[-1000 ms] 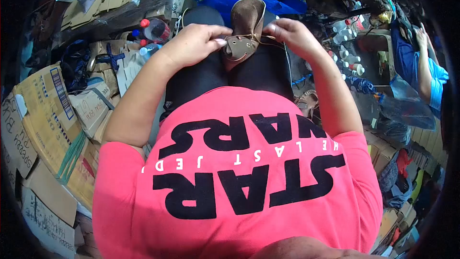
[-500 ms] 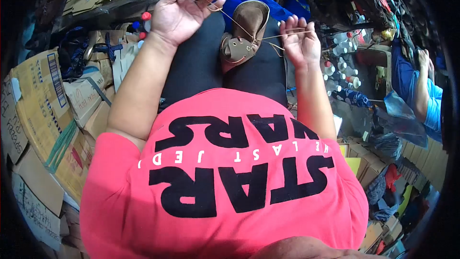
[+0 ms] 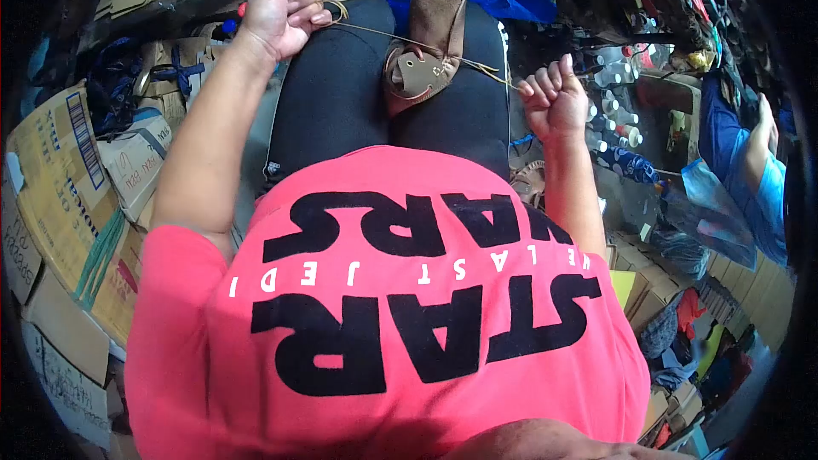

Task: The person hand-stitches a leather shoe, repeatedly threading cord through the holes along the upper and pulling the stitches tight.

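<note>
A brown leather shoe (image 3: 430, 47) lies on the person's lap, in the hollow between the two black-clad thighs, touching both. Its long axis runs away from the body: the toe points out toward the knees, and the open heel end with its eyelet flaps sits nearest the pink shirt (image 3: 409, 307). A tan lace (image 3: 379, 32) runs through the flaps and out to both sides. The left hand (image 3: 277, 13) has its grip closed on one lace end, with spare cord looped just beyond the fingers. The right hand (image 3: 554, 102) is fisted around the other end, out past the right thigh. To tighten well, both pulls should be even and opposite, level with the eyelets, so the shoe stays seated and the flaps close squarely. Cardboard boxes (image 3: 77, 170) stand on the floor at the left.
</note>
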A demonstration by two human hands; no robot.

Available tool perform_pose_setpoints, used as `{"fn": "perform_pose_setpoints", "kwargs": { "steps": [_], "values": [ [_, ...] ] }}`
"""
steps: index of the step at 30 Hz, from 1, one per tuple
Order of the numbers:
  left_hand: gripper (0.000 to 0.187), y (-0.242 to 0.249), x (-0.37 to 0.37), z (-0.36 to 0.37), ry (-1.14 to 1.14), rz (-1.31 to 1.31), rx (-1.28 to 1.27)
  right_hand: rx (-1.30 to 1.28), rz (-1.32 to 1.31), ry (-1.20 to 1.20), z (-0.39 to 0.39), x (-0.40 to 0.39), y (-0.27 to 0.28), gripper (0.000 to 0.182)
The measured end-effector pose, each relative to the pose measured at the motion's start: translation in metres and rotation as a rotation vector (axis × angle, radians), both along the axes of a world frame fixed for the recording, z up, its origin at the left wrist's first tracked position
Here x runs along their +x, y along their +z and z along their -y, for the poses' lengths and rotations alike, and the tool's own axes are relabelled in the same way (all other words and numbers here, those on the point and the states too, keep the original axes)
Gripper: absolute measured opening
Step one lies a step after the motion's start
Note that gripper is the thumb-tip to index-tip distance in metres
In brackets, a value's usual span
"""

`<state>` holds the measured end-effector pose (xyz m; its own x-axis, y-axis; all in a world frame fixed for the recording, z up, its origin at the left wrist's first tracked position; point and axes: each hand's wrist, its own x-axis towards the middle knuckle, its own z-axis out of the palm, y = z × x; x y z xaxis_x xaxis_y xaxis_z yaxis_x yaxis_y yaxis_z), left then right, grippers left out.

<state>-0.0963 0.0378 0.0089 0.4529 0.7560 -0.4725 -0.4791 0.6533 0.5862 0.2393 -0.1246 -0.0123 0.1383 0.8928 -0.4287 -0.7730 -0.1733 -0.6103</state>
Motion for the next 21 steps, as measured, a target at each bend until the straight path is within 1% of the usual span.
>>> {"fn": "perform_pose_setpoints", "kwargs": {
  "steps": [2, 4, 5, 6, 7, 8, 9, 11, 13, 14, 15, 16, 17, 19, 21],
  "values": [
    [0.046, -0.005, -0.002, -0.007, -0.027, 0.047, 0.028, 0.028, -0.022, 0.019, -0.002, 0.007, -0.011, 0.046],
    [0.042, 0.011, 0.002, 0.006, 0.139, -0.162, -0.049, -0.035, -0.136, 0.05, 0.008, 0.009, -0.014, 0.04],
    [0.042, 0.016, -0.008, 0.007, 0.139, -0.16, -0.042, -0.028, -0.134, 0.05, 0.014, 0.013, -0.011, 0.04],
    [0.035, 0.019, -0.03, 0.004, -0.036, -0.434, 0.16, -0.151, 0.125, 0.117, 0.024, 0.02, -0.006, 0.035],
    [0.032, 0.02, -0.054, 0.002, -0.215, -0.705, 0.358, -0.281, 0.384, 0.182, 0.034, 0.032, -0.004, 0.035],
    [0.028, 0.029, -0.082, -0.005, -0.427, -0.902, 0.417, -0.314, 0.863, 0.405, 0.048, 0.061, -0.018, 0.04],
    [0.033, 0.038, -0.109, -0.012, -0.644, -1.096, 0.475, -0.324, 1.303, 0.595, 0.06, 0.08, -0.018, 0.045],
    [0.042, 0.051, -0.151, -0.002, -0.484, -1.008, 0.622, -0.534, 1.388, 0.628, 0.08, 0.121, -0.034, 0.046],
    [0.044, 0.069, -0.196, -0.005, -0.363, -1.164, 0.827, -0.299, 1.277, 0.313, 0.075, 0.119, -0.017, 0.044],
    [0.047, 0.089, -0.204, 0.001, -0.29, -1.186, 0.762, -0.338, 1.372, 0.296, 0.06, 0.107, 0.0, 0.043],
    [0.05, 0.109, -0.211, 0.006, -0.216, -1.206, 0.699, -0.208, 1.297, 0.235, 0.047, 0.104, 0.002, 0.042],
    [0.05, 0.118, -0.219, 0.008, -0.161, -1.085, 0.71, -0.186, 1.291, 0.215, 0.031, 0.081, 0.022, 0.042],
    [0.049, 0.146, -0.203, 0.021, -0.147, -1.122, 0.675, -0.157, 1.28, 0.198, 0.012, 0.052, 0.047, 0.041],
    [0.05, 0.157, -0.188, 0.029, -0.088, -0.911, 0.777, 0.197, 1.379, 0.228, -0.027, 0.01, 0.067, 0.039],
    [0.051, 0.179, -0.138, 0.048, -0.214, -0.774, 0.816, 0.442, 1.243, 0.318, -0.058, -0.048, 0.094, 0.042]
  ]
}}
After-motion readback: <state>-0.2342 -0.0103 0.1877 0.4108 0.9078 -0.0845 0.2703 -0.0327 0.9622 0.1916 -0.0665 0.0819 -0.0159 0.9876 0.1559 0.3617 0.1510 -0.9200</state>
